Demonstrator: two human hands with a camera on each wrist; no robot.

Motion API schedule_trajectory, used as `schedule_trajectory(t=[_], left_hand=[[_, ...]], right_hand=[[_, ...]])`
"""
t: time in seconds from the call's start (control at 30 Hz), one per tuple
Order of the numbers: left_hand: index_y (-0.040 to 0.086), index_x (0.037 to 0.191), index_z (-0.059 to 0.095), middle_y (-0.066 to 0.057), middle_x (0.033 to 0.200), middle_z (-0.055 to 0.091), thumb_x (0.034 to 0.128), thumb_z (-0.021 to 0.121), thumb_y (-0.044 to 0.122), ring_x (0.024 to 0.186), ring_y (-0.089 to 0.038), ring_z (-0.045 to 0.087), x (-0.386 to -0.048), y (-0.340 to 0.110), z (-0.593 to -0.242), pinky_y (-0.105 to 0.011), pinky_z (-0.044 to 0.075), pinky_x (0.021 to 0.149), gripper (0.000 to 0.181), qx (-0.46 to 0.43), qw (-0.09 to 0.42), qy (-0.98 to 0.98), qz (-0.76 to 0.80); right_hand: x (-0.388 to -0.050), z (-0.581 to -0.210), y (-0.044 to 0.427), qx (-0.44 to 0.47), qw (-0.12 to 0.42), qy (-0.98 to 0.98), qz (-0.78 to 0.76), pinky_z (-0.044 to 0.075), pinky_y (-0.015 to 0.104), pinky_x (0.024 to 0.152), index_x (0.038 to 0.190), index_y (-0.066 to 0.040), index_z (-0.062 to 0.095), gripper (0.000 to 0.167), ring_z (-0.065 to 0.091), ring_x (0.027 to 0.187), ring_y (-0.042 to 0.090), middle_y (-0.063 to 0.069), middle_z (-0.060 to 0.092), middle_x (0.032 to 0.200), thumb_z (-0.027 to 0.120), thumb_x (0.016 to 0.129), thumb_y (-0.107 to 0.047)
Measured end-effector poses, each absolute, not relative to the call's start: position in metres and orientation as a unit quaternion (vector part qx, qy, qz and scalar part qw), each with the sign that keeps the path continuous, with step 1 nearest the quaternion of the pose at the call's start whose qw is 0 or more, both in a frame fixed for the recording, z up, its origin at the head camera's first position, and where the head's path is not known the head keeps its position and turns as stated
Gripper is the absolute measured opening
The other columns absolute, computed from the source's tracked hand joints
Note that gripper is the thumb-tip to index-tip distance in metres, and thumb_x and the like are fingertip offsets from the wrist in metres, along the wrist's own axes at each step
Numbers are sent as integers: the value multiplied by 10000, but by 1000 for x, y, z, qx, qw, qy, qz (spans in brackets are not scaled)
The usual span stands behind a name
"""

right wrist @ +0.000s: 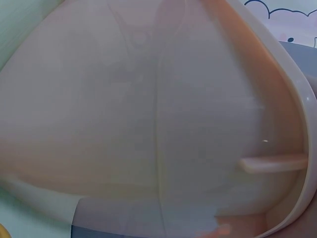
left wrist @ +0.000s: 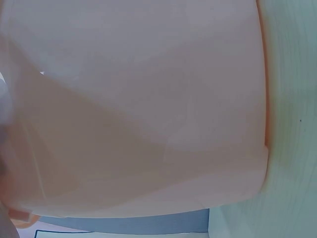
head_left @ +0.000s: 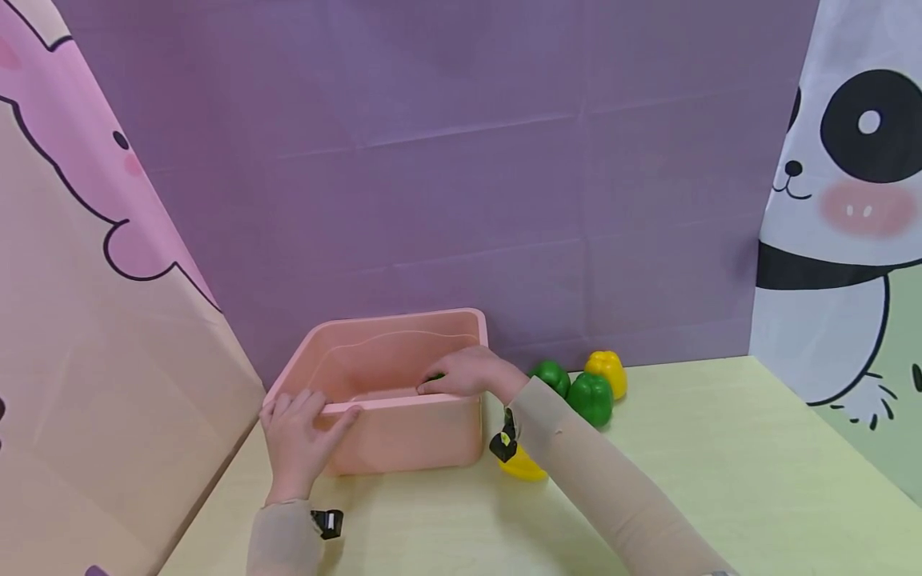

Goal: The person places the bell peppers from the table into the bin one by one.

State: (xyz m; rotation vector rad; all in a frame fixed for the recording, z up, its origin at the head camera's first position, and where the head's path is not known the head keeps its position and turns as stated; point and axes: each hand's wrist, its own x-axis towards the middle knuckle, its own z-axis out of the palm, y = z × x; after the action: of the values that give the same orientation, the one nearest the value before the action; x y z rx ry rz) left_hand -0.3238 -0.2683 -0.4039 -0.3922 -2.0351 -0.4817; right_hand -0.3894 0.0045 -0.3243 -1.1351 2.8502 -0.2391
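A pink plastic bin (head_left: 410, 436) stands against the purple backdrop; its wall (left wrist: 148, 99) fills most of the left wrist view. My left hand (head_left: 298, 436) grips the front-left corner, fingers over the rim and thumb along the front edge. Over the right side my right hand (head_left: 468, 372) reaches into the bin, fingers curled round a green bell pepper (head_left: 436, 377) that is mostly hidden. The bin's wall (right wrist: 114, 99) also takes up the right wrist view, where the pepper cannot be made out.
Right of the bin, two green bell peppers (head_left: 591, 399) and a yellow bell pepper (head_left: 607, 373) sit close together near the backdrop. Another yellow pepper (head_left: 523, 466) lies partly under my right forearm. The pale table (head_left: 720, 456) extends to the right; printed cloth walls stand on both sides.
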Motion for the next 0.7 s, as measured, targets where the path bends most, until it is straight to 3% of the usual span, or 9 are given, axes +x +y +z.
schedule_trajectory(t=[0.2,0.37,0.53,0.7], left_hand=[[146,705,535,18,690,497,729,739,525,688,-223,359,-323,-268,-405,-557,226,906,431,-159,484,-838,-195],[142,704,536,13,687,502,743,721,555,685,-225,359,-324,-268,-404,-560,223,911,454,-161,486,-836,-197],[140,697,536,13,680,494,752,706,573,685,-228,363,-324,-268,-404,-558,228,900,469,-160,485,-837,-196],[134,701,539,6,690,503,745,712,554,688,-233,365,-324,-268,-405,-559,227,908,456,-158,484,-839,-195]], right_hand=[[-389,-323,4,-348,50,933,-74,362,371,977,1243,-349,654,397,525,1182,101,-150,602,1267,445,966,-541],[-389,-322,5,-334,54,939,-67,394,339,899,1209,-293,681,454,559,1048,96,-130,642,1181,438,952,-577],[-388,-322,5,-332,57,938,-79,387,337,854,1138,-274,710,444,548,950,98,-146,652,1042,457,942,-582],[-387,-323,6,-336,41,936,-94,398,321,837,1135,-286,716,414,552,936,76,-155,655,1042,482,940,-566]])
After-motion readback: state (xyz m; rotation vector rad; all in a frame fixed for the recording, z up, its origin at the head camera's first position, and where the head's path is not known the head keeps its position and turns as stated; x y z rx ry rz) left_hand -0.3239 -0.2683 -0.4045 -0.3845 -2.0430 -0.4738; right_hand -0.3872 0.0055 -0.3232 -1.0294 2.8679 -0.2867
